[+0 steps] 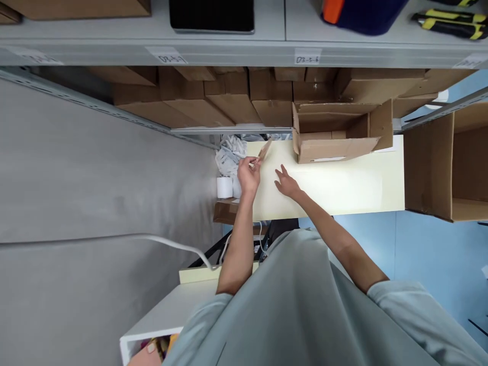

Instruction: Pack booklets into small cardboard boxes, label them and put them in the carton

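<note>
My left hand (249, 175) pinches a small flat brown piece (264, 150), which looks like cardboard and is tilted up above the left end of the pale yellow tabletop (335, 190). Just to the right, my right hand (286, 183) is over the same tabletop with its fingers apart and nothing in them. An open cardboard box (339, 150) with its flaps out stands at the back of the table, right of both hands. Whether the right fingertips touch the surface, I cannot tell.
A shelf packed with cardboard boxes (229, 99) runs behind the table, under an upper shelf edge (236, 53). Crumpled plastic packaging (231, 152) and a white roll (224, 187) lie beyond the table's left end. A large open carton (429, 168) stands at the right end.
</note>
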Motion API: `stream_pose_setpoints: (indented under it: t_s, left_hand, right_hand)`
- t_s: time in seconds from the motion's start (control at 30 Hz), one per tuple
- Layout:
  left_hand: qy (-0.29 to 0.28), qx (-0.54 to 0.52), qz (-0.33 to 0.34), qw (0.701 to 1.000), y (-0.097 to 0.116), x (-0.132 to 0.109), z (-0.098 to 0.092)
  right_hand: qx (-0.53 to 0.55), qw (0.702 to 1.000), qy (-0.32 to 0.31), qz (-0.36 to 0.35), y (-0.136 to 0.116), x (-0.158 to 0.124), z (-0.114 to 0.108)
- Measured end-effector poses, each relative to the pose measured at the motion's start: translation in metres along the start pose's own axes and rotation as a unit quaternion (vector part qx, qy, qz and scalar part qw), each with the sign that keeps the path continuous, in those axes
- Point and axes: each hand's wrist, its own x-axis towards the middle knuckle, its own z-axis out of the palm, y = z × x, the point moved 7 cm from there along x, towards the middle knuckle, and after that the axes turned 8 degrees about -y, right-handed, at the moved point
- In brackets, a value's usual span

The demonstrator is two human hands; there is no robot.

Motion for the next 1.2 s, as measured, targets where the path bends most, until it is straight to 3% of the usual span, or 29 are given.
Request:
stream_pose_setpoints:
  t_s: [0.1,0.17,0.23,0.37,0.5,0.6,0.67,0.77,1.03,1.2]
  left_hand:
    - [0.02,-0.04,0.042,0.998,0.022,-0.067,0.004]
    - [0.001,-0.079,0.024,0.997,0.029,-0.109,0.032]
    - [-0.09,-0.151,-0.029,0.984,0.035,-0.142,0.088]
    - [-0.281,-0.257,-0.089,0.92,0.072,-0.185,0.229]
    - [-0.344,-0.25,-0.116,0.898,0.112,-0.196,0.344]
    - [-0.336,-0.154,-0.135,0.919,0.123,-0.192,0.399]
    - [-0.312,-0.088,-0.15,0.934,0.123,-0.187,0.419]
    - [-0.279,-0.036,-0.166,0.945,0.117,-0.182,0.432]
    - [-0.243,0.048,-0.149,0.957,0.118,-0.183,0.434]
    - [-0.234,0.071,-0.149,0.958,0.122,-0.184,0.437]
  right_hand:
    - [0.072,0.997,0.022,-0.029,0.042,-0.035,-0.022]
    - [0.169,0.982,0.057,-0.058,0.08,-0.072,-0.039]
    - [0.29,0.95,0.09,-0.077,0.126,-0.116,-0.055]
    - [0.435,0.888,0.136,-0.059,0.219,-0.205,-0.081]
    - [0.415,0.884,0.213,-0.014,0.303,-0.263,-0.11]
    - [0.364,0.898,0.245,0.037,0.355,-0.273,-0.126]
    - [0.321,0.91,0.252,0.077,0.381,-0.268,-0.134]
    - [0.26,0.924,0.249,0.127,0.401,-0.256,-0.141]
    - [0.171,0.946,0.21,0.176,0.405,-0.253,-0.144]
    - [0.105,0.943,0.245,0.201,0.411,-0.265,-0.157]
